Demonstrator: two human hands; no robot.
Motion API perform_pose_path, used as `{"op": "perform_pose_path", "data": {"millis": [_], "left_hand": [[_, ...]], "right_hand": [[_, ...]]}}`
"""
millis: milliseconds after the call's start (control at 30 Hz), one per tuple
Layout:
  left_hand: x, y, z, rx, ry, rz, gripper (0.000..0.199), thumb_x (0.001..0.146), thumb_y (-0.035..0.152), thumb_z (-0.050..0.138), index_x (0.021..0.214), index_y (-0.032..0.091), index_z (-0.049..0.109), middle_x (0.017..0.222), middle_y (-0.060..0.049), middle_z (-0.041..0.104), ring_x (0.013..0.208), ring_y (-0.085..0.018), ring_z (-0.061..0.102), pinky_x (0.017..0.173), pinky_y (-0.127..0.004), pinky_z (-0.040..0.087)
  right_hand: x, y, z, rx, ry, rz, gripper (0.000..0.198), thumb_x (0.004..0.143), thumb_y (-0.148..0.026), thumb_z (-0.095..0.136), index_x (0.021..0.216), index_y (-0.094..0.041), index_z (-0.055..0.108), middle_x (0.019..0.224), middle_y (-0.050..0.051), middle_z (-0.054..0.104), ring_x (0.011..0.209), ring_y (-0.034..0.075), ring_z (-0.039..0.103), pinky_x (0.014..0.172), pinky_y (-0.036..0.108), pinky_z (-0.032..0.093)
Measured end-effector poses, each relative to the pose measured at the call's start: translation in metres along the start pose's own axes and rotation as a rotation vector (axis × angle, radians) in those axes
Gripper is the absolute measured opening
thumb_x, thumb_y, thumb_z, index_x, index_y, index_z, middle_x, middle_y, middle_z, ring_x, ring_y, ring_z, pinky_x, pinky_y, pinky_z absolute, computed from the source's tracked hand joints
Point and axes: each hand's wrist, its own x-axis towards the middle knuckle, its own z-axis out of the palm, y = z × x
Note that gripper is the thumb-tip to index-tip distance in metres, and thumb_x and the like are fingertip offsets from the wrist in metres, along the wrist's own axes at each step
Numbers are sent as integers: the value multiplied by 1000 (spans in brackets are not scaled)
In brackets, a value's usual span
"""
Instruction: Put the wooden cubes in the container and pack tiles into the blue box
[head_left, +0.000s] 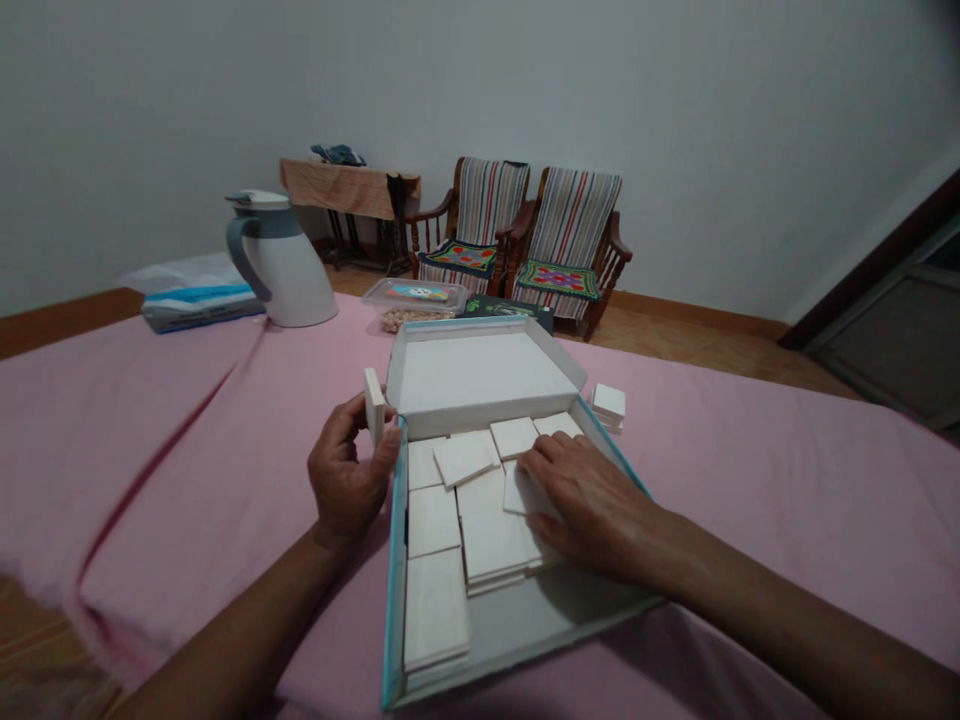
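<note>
An open cardboard box (pixel 525 610) with light-blue edges lies in front of me, its lid (pixel 487 370) folded back. Inside it are several pale, flat wooden tiles (pixel 435 605), some stacked and a few lying askew. At the box's left wall, my left hand (pixel 351 470) grips a small stack of wooden tiles (pixel 374 405) upright between thumb and fingers. My right hand (pixel 581 495) reaches into the box, closed on a square wooden tile (pixel 519 492) lying over the others. Its fingertips are partly hidden.
Right of the box stands a short stack of tiles (pixel 608 404) on the pink tablecloth (pixel 720 440). Behind are a white jug (pixel 292 265), a tissue pack (pixel 199 300), a clear plastic container (pixel 414 300) and a dark box (pixel 506 308). Two wooden chairs (pixel 559 235) stand by the wall.
</note>
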Motion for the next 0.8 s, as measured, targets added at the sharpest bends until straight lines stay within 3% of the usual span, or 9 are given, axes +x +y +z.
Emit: {"op": "perform_pose_path", "data": {"millis": [133, 233, 433, 567, 700, 800], "left_hand": [[0, 1, 0, 4, -2, 6, 34, 80, 33, 64, 109, 17, 60, 93, -4, 61, 85, -17, 59, 80, -30, 48], [0, 2, 0, -3, -9, 2, 34, 80, 33, 63, 110, 17, 59, 93, -4, 61, 85, -17, 59, 79, -29, 48], [1, 2, -1, 2, -8, 7, 31, 80, 33, 64, 106, 16, 61, 94, -4, 61, 85, -17, 59, 78, -29, 48], [2, 3, 0, 3, -7, 9, 34, 79, 33, 64, 109, 16, 60, 90, -3, 61, 82, -17, 59, 79, -30, 48], [2, 4, -1, 10, -5, 27, 35, 80, 34, 63, 110, 17, 60, 90, -3, 61, 83, -17, 59, 78, -30, 48], [0, 3, -1, 13, -5, 35, 36, 80, 35, 63, 110, 17, 60, 90, -3, 62, 82, -17, 58, 78, -31, 48]], "right_hand": [[4, 2, -2, -38, 33, 8, 19, 72, -9, 57, 90, -15, 59, 96, 9, 59, 88, 23, 50, 78, 35, 35], [11, -2, -10, -12, 64, 17, 17, 74, -10, 57, 90, -15, 60, 95, 9, 60, 88, 22, 50, 75, 34, 35], [48, -12, -15, 33, 78, -214, 24, 80, -10, 54, 103, -14, 59, 100, 10, 62, 96, 22, 50, 81, 34, 36], [65, -15, -4, -14, 28, -276, 24, 80, -11, 53, 103, -14, 59, 101, 11, 63, 97, 23, 50, 83, 36, 36], [61, -16, -7, -34, 34, -207, 19, 79, -17, 56, 98, -13, 59, 101, 13, 61, 96, 23, 50, 81, 36, 37], [52, -17, -24, 0, 102, -28, 28, 79, -32, 60, 99, -13, 58, 100, 13, 60, 95, 25, 51, 79, 36, 39]]}}
